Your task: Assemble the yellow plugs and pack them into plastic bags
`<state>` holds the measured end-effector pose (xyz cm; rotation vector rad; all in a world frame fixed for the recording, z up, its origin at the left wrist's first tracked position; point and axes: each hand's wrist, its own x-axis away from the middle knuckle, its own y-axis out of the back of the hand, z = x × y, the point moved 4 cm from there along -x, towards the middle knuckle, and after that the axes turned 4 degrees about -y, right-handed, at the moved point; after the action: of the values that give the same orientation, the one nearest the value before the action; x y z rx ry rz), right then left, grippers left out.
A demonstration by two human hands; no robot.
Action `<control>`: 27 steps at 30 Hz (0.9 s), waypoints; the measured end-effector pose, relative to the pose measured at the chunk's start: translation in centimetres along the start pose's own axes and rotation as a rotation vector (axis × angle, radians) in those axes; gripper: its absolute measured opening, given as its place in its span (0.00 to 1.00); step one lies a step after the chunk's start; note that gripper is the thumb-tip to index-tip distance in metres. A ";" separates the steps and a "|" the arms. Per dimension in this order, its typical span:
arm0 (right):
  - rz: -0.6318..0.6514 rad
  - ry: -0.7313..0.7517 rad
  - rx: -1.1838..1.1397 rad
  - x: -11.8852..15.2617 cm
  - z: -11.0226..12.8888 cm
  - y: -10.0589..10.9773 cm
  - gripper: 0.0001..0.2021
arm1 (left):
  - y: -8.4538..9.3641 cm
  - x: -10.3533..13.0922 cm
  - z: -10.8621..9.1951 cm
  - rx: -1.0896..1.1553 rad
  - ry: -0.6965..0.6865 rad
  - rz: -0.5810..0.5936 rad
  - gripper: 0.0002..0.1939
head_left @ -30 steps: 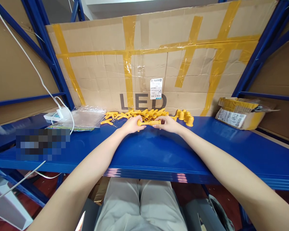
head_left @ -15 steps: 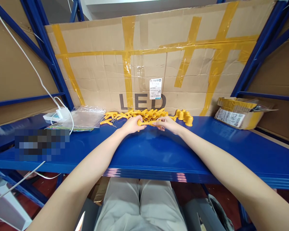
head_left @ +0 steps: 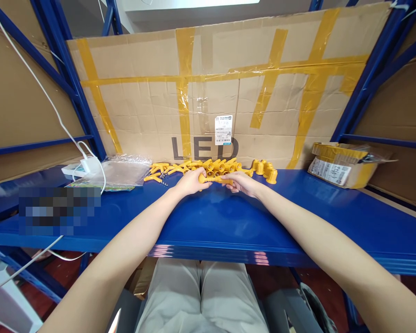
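Note:
A slim yellow plastic piece (head_left: 217,179) lies level between my two hands, just above the blue shelf (head_left: 215,217). My left hand (head_left: 193,181) has its fingers closed round the left end. The right end is pinched by my right hand (head_left: 241,181). Right behind them is a pile of yellow hollow parts (head_left: 222,166). Yellow forked pieces with small dark metal ends (head_left: 156,175) lie to the left of the pile. Several yellow cup-shaped parts (head_left: 271,175) stand to its right.
A large taped cardboard sheet (head_left: 142,111) stands behind the shelf. Plastic bags (head_left: 128,171) and a white power adapter (head_left: 90,164) with cables are at the left. An open cardboard box (head_left: 343,166) sits at the right, near blue uprights.
Both hands keep hold of the yellow piece, which looks slightly shifted in the fingers. The camera view has moved a little.

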<state>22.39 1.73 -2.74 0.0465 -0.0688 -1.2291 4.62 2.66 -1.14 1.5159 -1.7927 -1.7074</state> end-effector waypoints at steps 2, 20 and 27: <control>-0.002 -0.020 -0.006 0.0 0.0 -0.1 0.07 | -0.1 0.0 0.2 -0.012 -0.003 0.004 0.16; -0.527 0.015 -0.497 0.3 1.6 6.8 0.08 | 0.2 0.0 0.1 0.050 -0.068 -0.018 0.24; -0.664 0.140 -0.531 -0.4 0.7 8.4 0.07 | -0.3 -0.1 0.7 0.056 -0.068 0.005 0.22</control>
<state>30.12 4.92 -1.45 -0.3311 0.4272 -1.8664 4.31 3.20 -1.53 1.4909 -1.8912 -1.7409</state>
